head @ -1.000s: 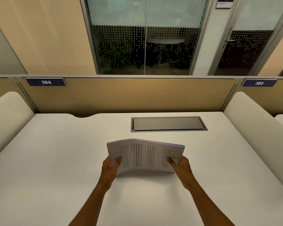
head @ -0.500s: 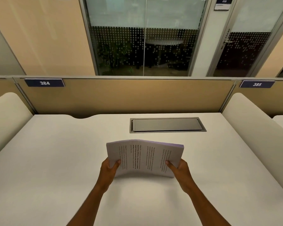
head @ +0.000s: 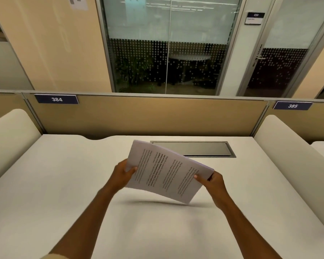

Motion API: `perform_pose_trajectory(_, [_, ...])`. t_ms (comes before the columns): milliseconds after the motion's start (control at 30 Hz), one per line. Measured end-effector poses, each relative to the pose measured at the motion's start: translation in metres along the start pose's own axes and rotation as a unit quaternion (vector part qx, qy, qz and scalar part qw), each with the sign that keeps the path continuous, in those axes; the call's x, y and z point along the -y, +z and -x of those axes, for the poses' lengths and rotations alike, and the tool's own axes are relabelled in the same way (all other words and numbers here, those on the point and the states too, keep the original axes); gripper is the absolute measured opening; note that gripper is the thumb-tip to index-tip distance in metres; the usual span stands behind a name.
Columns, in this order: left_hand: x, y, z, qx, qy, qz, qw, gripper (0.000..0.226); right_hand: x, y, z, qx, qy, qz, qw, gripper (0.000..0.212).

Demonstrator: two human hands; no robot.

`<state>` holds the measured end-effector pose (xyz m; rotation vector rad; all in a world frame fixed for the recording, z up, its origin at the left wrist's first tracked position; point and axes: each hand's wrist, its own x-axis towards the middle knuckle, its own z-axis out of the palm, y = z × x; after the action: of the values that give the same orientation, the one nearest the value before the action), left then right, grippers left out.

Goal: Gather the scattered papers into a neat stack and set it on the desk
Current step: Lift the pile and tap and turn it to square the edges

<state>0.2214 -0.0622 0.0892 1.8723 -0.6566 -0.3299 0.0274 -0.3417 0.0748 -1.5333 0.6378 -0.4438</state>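
Note:
A stack of printed papers (head: 166,171) hangs in the air above the middle of the white desk (head: 64,184), tilted so its left side is higher than its right. My left hand (head: 123,174) grips the stack's left edge with the thumb on top. My right hand (head: 212,181) grips the right edge, thumb on the top sheet. The lower right corner of the stack points down toward the desk and casts a shadow on it; I cannot tell if it touches. No loose sheets lie on the desk.
A grey metal cable hatch (head: 193,148) is set into the desk just behind the papers. Padded white dividers stand at the left (head: 9,135) and right (head: 288,152). A tan partition (head: 148,116) closes the far edge.
The stack was held level and upright; now it is raised and rotated, left side up and right side down. The view has also tilted upward a little.

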Motion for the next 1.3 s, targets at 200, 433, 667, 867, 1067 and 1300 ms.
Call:
perform_pose_trajectory(200, [-0.052,-0.026,-0.041,0.018,0.057,-0.111,0.992,0.019,0.022,-0.008,-0.020,0.021,-0.040,0.129,0.991,0.029])
perform_pose_trajectory(433, [-0.099,-0.029,-0.059,0.092,0.105,-0.231,0.963,0.020,0.037,0.006,-0.028,0.062,-0.091,0.220,0.969,0.021])
perform_pose_trajectory(667, [-0.123,-0.010,-0.064,0.152,0.135,-0.319,0.926,0.012,0.070,0.034,-0.026,0.124,-0.112,0.186,0.968,0.025])
perform_pose_trajectory(867, [-0.121,-0.008,-0.067,0.099,0.109,-0.296,0.944,0.012,0.070,0.035,-0.024,0.095,-0.111,0.164,0.976,0.024])
perform_pose_trajectory(1067, [-0.097,-0.019,-0.059,0.006,0.031,-0.162,0.986,0.042,0.062,0.020,-0.020,0.080,-0.096,0.091,0.988,0.021])
perform_pose_trajectory(1300, [-0.047,0.018,-0.023,0.049,-0.051,0.149,0.986,0.032,0.046,0.020,-0.014,0.059,-0.058,0.007,0.997,0.026])
